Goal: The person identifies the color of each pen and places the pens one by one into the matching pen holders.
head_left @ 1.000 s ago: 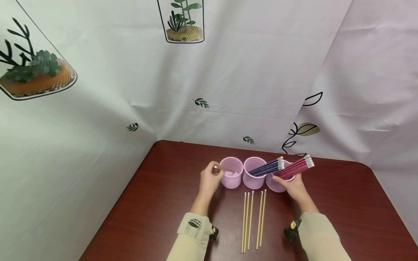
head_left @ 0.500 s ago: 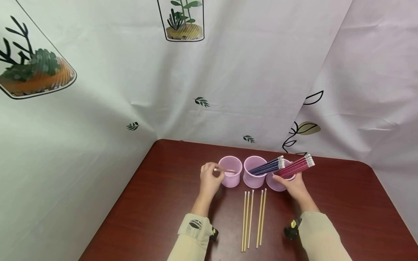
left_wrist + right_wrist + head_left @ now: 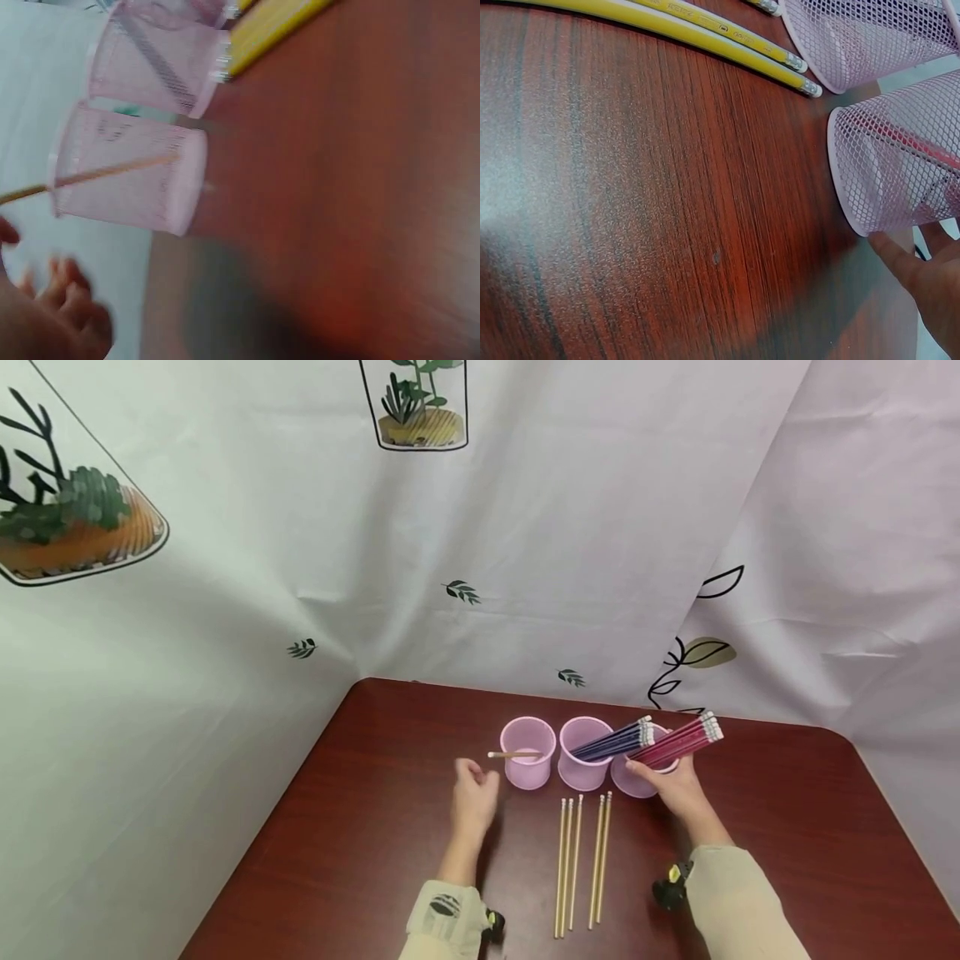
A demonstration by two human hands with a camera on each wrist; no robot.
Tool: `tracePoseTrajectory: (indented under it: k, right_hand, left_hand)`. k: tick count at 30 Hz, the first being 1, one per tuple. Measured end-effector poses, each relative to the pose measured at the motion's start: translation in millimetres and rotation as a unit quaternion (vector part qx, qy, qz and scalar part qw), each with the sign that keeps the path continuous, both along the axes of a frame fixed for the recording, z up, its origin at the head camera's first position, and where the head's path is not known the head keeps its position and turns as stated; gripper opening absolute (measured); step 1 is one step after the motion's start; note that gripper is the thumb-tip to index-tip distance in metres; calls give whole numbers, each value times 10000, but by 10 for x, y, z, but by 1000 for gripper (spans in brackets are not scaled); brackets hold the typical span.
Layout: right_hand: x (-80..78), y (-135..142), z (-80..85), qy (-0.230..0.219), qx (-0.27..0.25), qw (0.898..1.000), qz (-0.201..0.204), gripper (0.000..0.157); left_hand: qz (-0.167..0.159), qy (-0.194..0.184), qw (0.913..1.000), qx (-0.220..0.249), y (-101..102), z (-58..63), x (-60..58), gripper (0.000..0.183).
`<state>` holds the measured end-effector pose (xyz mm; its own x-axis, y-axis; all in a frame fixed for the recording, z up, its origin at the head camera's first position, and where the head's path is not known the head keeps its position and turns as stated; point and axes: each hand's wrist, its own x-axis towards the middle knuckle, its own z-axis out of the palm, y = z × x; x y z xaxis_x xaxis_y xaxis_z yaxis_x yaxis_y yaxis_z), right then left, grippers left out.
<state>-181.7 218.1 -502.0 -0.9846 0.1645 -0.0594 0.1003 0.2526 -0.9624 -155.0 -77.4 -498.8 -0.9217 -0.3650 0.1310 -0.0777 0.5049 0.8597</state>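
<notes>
In the head view three pink mesh pencil cups stand in a row. A yellow pencil (image 3: pixel 513 755) leans in the left cup (image 3: pixel 528 776), its eraser end past the rim. My left hand (image 3: pixel 474 797) is just short of that cup, apart from the pencil; its fingers (image 3: pixel 71 300) are loosely bent and blurred. My right hand (image 3: pixel 681 792) holds the right cup (image 3: pixel 633 783), thumb on the near side, other fingers partly hidden behind it. Red pencils (image 3: pixel 678 739) lean out of this cup. Dark blue pencils (image 3: pixel 615 742) lean in the middle cup (image 3: pixel 582 777).
Several yellow pencils (image 3: pixel 567 868) lie on the dark red-brown table (image 3: pixel 360 827) in front of the cups, eraser ends toward them. Behind the table's far edge hangs a white printed cloth (image 3: pixel 525 527).
My left hand has let go of the yellow pencil and drawn back toward the body. The pencil now rests in the left cup. My right hand stays on the right cup.
</notes>
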Motion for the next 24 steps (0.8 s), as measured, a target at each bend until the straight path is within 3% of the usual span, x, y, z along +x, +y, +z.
tracePoseTrajectory:
  k: [1, 3, 6, 9, 14, 17, 24]
  right_hand:
    - [1, 3, 8, 1, -42, 10000, 15, 96]
    - [-1, 14, 18, -25, -30, 10000, 30, 96]
    - [0, 19, 36, -91, -13, 9999, 91, 97]
    - [3, 12, 41, -166, 0, 9998, 110, 98]
    - [-7, 0, 6, -203, -18, 9998, 86, 98]
    - [-8, -5, 5, -191, -32, 9998, 85, 98]
    - [2, 14, 54, -320, 28, 9995, 77, 99]
  left_hand:
    - [-260, -360, 9989, -178, 15, -34, 32, 18]
    - [-997, -816, 9884, -798, 68, -100, 74, 13]
    - [-1909, -949, 9643, -1573, 204, -153, 94, 11]
    - [-2360, -1057, 9402, -2217, 354, -174, 103, 14]
    - [-2596, -1445, 9072, -2980, 523, -165, 111, 25]
    - [-2596, -1606, 8981, -3167, 576, -171, 87, 27]
    - [-2560, -1817, 8874, -3377, 663, -185, 24, 32]
